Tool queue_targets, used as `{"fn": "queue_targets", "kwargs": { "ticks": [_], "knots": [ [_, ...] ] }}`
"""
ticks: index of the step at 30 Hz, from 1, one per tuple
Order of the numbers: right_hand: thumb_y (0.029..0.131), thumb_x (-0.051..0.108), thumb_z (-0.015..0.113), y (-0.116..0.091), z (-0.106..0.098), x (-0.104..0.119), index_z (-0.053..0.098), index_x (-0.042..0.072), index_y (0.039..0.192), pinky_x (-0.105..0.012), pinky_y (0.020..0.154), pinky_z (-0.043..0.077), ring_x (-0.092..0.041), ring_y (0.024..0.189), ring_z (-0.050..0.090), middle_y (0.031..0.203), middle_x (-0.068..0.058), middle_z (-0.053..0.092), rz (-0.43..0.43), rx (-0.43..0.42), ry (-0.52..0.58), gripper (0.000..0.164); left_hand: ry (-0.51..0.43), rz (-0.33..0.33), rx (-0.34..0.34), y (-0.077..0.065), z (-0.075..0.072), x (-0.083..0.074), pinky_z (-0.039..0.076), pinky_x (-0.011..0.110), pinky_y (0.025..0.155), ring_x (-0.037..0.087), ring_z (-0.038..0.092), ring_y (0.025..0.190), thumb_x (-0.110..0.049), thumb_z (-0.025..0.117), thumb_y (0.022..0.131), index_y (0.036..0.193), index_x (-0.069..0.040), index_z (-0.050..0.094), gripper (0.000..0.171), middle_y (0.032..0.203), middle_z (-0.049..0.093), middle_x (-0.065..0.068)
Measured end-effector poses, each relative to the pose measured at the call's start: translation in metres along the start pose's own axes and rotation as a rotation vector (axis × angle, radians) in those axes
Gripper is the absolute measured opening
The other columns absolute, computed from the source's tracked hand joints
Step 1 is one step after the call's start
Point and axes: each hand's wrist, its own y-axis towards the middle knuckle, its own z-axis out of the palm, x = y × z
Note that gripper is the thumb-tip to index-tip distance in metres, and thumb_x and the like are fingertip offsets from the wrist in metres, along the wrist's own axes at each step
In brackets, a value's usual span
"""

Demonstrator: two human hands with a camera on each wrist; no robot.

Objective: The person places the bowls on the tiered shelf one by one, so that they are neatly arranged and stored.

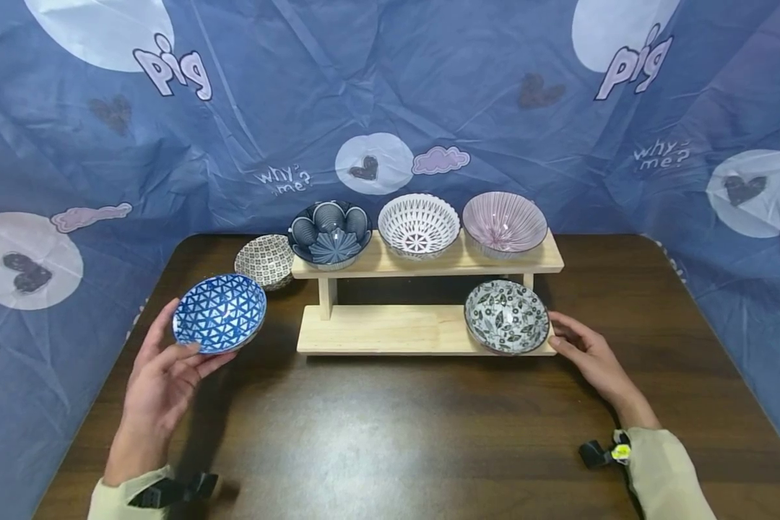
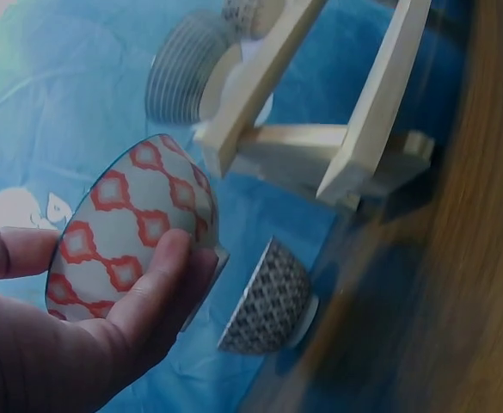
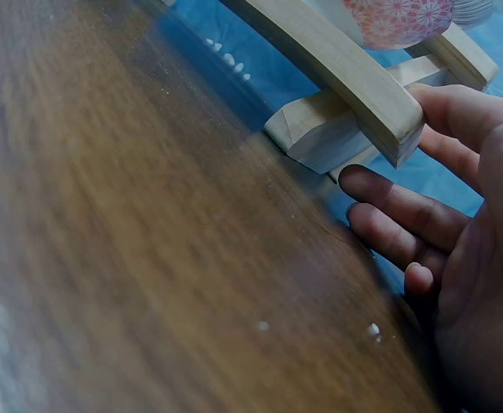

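My left hand (image 1: 169, 383) holds a blue-and-white bowl (image 1: 221, 314) with a triangle pattern, tilted above the table. In the left wrist view its outside shows red diamond shapes (image 2: 109, 232), with the thumb and fingers on either side. At the right end of a two-tier wooden stand (image 1: 377, 332), my right hand (image 1: 591, 361) has its fingertips against or right beside the lower board's end. A leaf-patterned bowl (image 1: 507, 318) sits on that board, close to these fingers. In the right wrist view the fingers are loosely bent beside the board end (image 3: 393, 129).
On the upper tier stand a dark blue bowl (image 1: 330, 235), a white patterned bowl (image 1: 419, 225) and a pink striped bowl (image 1: 505, 224). A grey-patterned bowl (image 1: 266, 261) is on the brown table (image 1: 390, 433), left of the stand. Blue printed cloth (image 1: 429, 94) hangs behind.
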Motion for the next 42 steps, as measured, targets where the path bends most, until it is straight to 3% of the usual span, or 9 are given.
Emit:
{"fn": "queue_targets", "kwargs": {
  "ticks": [7,17,24,35,42],
  "knots": [
    [0.101,0.009,0.057,0.0,0.0,0.0,0.05,0.001,0.144,-0.008,0.083,0.05,0.013,0.104,0.058,0.117,0.035,0.059,0.001,-0.005,-0.013,0.045,0.054,-0.021,0.035,-0.007,0.017,0.007,0.064,0.043,0.083,0.024,0.072,0.106,0.015,0.032,0.096,0.155,-0.028,0.024,0.073,0.144,0.025,0.004],
    [0.101,0.007,0.056,0.0,-0.001,-0.001,0.05,0.001,0.144,-0.008,0.084,0.05,0.013,0.105,0.059,0.119,0.035,0.058,-0.012,-0.003,0.003,0.044,0.117,-0.038,0.122,-0.013,0.045,0.016,0.063,0.042,0.086,0.02,0.068,0.113,0.016,0.031,0.094,0.156,-0.025,0.024,0.075,0.147,0.025,0.003],
    [0.101,0.01,0.056,0.0,0.0,0.0,0.05,0.0,0.144,-0.008,0.083,0.05,0.014,0.105,0.058,0.118,0.036,0.058,-0.001,0.001,-0.01,0.044,0.174,-0.11,0.094,-0.013,0.061,0.024,0.063,0.041,0.088,0.019,0.068,0.113,0.013,0.037,0.093,0.156,-0.028,0.024,0.077,0.15,0.022,0.004],
    [0.101,0.008,0.056,0.0,0.0,-0.001,0.05,0.003,0.144,-0.008,0.083,0.05,0.013,0.105,0.059,0.118,0.034,0.059,-0.005,0.004,0.012,0.044,0.169,-0.175,0.121,-0.01,0.083,0.035,0.062,0.04,0.09,0.019,0.067,0.114,0.012,0.041,0.092,0.157,-0.027,0.022,0.079,0.15,0.026,0.008],
    [0.101,0.008,0.056,0.0,0.0,0.0,0.05,0.003,0.144,-0.008,0.083,0.05,0.013,0.104,0.059,0.117,0.035,0.059,-0.006,0.004,0.008,0.044,0.169,-0.2,0.172,-0.008,0.099,0.041,0.062,0.041,0.09,0.019,0.064,0.117,0.014,0.038,0.09,0.157,-0.027,0.021,0.081,0.153,0.024,0.013]
  ]
}}
